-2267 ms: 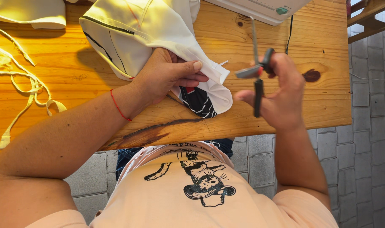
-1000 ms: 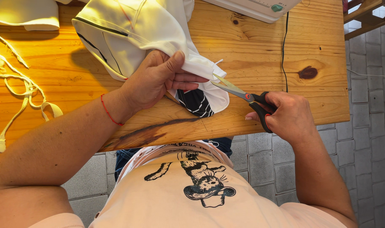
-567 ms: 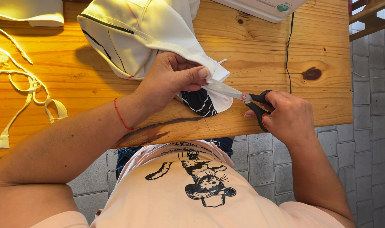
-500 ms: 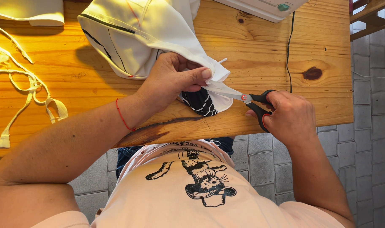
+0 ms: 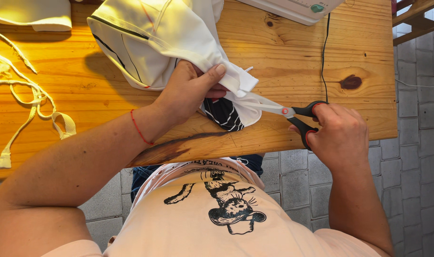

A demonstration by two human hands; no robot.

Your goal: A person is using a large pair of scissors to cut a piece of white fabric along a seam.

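1. The left hand (image 5: 191, 93) is in the middle of the picture. Its fingers are pressed together on a fold of the white cloth (image 5: 164, 40), with the thumb on top.

2. The right hand (image 5: 338, 133) is at the middle right, just past the edge of the wooden table (image 5: 293, 57). Its fingers are closed through the black and red handles of the scissors (image 5: 293, 114).

3. The scissors point left. Their blades go into the white cloth right next to the left hand. The tips are hidden in the cloth, so I cannot tell how wide the blades are.

4. A dark piece with thin white stripes (image 5: 224, 114) pokes out from under the white cloth, near the table's front edge.

5. How far along: the cutting looks like it is in the middle. The scissors are in the cloth, but the big white bundle is in one lump and spreads up to the top middle. No cut-off piece shows beside the blades. Most of the work looks left to do.

6. At the far left lie cream strips (image 5: 33, 102) in loops. More cream cloth (image 5: 31, 14) sits in the upper left corner.

7. At the top right is the edge of a white machine (image 5: 298, 9) with a green round button. A thin black cord (image 5: 323, 57) runs down from it.

8. There are no boxes, labels or signs on the table. The person's peach shirt (image 5: 217, 223), at the bottom, has a black cartoon picture.
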